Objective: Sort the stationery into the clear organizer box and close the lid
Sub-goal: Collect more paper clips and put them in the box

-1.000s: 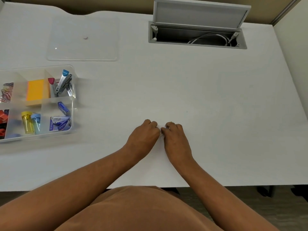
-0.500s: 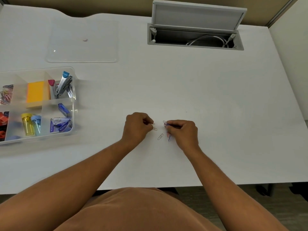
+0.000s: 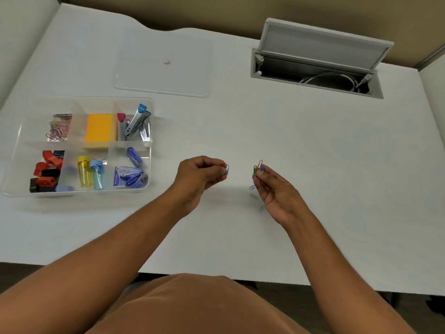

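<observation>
The clear organizer box (image 3: 152, 131) stands at the left of the white table, its compartments holding paper clips (image 3: 59, 131), orange sticky notes (image 3: 100, 127), staplers (image 3: 137, 122), red and black binder clips (image 3: 48, 169), yellow and blue sharpeners (image 3: 90, 173) and blue staple boxes (image 3: 131, 174). Its clear lid (image 3: 163, 63) lies flat behind it. My left hand (image 3: 199, 175) pinches a few coloured paper clips (image 3: 225, 168) above the table. My right hand (image 3: 274, 189) holds several coloured paper clips (image 3: 257, 174) in its fingertips.
An open grey cable hatch (image 3: 315, 61) with white cables is set into the table at the back right. The table's front edge (image 3: 216, 273) runs just before my body. A beige partition stands behind the table.
Both hands have lifted off the table and moved apart, each carrying paper clips picked from the small pile. The view has shifted so the box sits further in.
</observation>
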Motion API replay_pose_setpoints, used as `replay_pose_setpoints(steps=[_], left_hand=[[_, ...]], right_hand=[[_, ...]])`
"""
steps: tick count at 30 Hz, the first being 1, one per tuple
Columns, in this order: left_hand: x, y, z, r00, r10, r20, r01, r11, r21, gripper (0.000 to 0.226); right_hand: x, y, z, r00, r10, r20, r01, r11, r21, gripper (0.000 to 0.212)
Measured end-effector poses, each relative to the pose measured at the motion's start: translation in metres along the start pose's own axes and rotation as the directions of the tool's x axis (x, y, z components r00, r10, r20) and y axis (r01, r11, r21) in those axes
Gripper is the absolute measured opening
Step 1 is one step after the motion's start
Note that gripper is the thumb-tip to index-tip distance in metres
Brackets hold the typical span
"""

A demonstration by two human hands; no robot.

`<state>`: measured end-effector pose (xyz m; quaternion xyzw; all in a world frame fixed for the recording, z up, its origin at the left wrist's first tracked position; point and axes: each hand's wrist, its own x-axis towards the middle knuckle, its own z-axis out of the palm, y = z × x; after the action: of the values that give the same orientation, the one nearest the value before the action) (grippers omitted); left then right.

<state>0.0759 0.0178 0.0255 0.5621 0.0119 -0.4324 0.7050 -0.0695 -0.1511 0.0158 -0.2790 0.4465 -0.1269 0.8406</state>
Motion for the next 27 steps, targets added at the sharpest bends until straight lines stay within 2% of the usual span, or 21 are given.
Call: replay_pose_setpoints(steps=[6,11,18,21,27], left_hand=[[-0.014,0.046,-0.052,0.997,0.047,-0.061,-0.051,0.996,-0.073,0.02],[-0.026,0.085,-0.11,0.983,0.066,-0.173,-0.092,0.985,-0.149,0.014],[-0.034,0.138,-0.219,0.913,0.169,-0.373,-0.258,0.945,-0.203,0.017],[-0.032,0.156,-0.262,0.851,0.195,-0.488,-0.286,0.951,-0.118,0.014],[-0.011,0.173,-0.311,0.758,0.194,-0.622,-0.166,0.981,0.103,0.012]], right_hand=[[-0.002,0.019,0.076,0.983,0.107,0.146,-0.119,0.99,0.076,0.019],[-0.004,0.046,0.167,0.966,0.171,0.192,-0.191,0.977,0.091,0.019],[0.013,0.106,0.308,0.928,0.232,0.291,-0.245,0.97,0.006,0.012],[0.029,0.139,0.361,0.915,0.256,0.313,-0.255,0.966,-0.045,0.011],[0.056,0.188,0.426,0.936,0.206,0.286,-0.127,0.954,-0.272,0.02]])
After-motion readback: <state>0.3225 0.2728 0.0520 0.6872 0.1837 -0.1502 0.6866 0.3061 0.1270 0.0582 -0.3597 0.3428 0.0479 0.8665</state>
